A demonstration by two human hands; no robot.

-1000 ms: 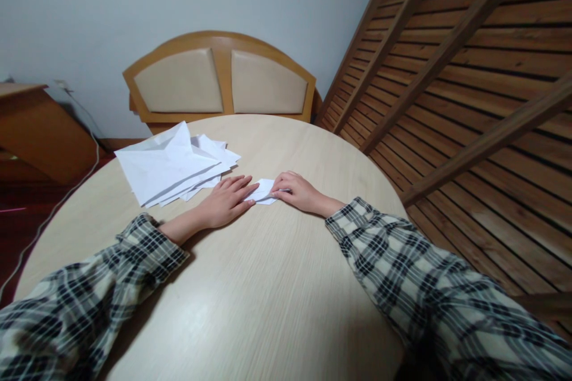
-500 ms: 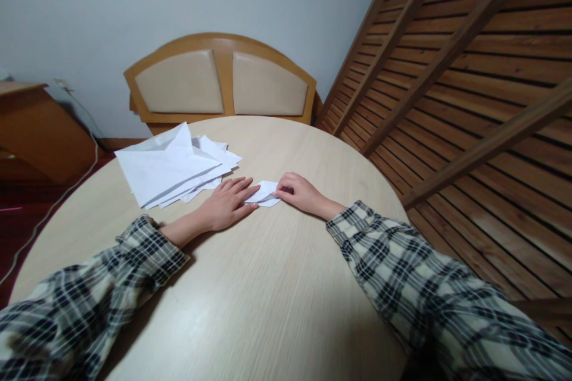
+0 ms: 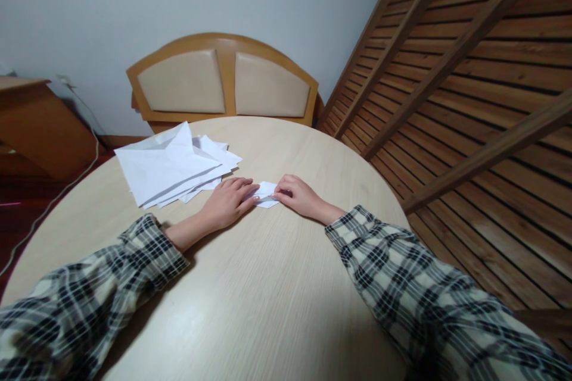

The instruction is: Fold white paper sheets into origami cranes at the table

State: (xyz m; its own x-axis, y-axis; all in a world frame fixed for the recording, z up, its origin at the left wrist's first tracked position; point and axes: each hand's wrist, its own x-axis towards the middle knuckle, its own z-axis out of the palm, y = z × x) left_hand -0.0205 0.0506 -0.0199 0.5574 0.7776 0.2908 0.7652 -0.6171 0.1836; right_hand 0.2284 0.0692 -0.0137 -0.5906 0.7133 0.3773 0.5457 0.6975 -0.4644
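A small folded white paper (image 3: 267, 193) lies on the round light-wood table (image 3: 268, 286), between my two hands. My left hand (image 3: 229, 201) rests flat on the paper's left part, fingers stretched out and close together. My right hand (image 3: 295, 195) is curled, its fingertips pinching or pressing the paper's right edge. Most of the paper is hidden under the fingers. Both forearms in plaid sleeves lie on the tabletop.
A loose stack of white paper sheets (image 3: 172, 166) lies on the table to the left of my hands. Behind the table stands a wooden chair with beige pads (image 3: 223, 80). A slatted wooden frame (image 3: 469, 71) leans at the right. A wooden cabinet (image 3: 40, 125) and a cable are at the left.
Both hands have stayed on the small paper. The right hand's fingertips have shifted slightly along its right edge, and the left fingers have drawn closer to them.
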